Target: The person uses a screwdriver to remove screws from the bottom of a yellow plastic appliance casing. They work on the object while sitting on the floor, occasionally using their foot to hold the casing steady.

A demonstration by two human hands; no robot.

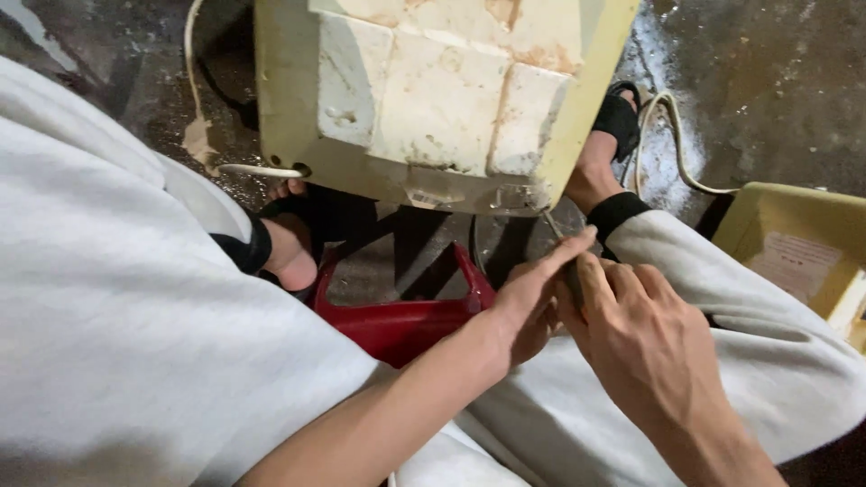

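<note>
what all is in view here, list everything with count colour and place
appliance casing: 1, cream-yellow with white foam blocks inside, top centre
thin tool: 1, dark, at the casing's lower right corner, gripped by both hands
stool: 1, red, under the person, centre
cable: 1, white, on floor at upper right
second casing: 1, cream-yellow, right edge
floor: 1, dark, wet-looking
sandals: 2, black, beside the casing
trousers: 1, white, with black cuffs
left hand: on tool
right hand: on tool
</note>
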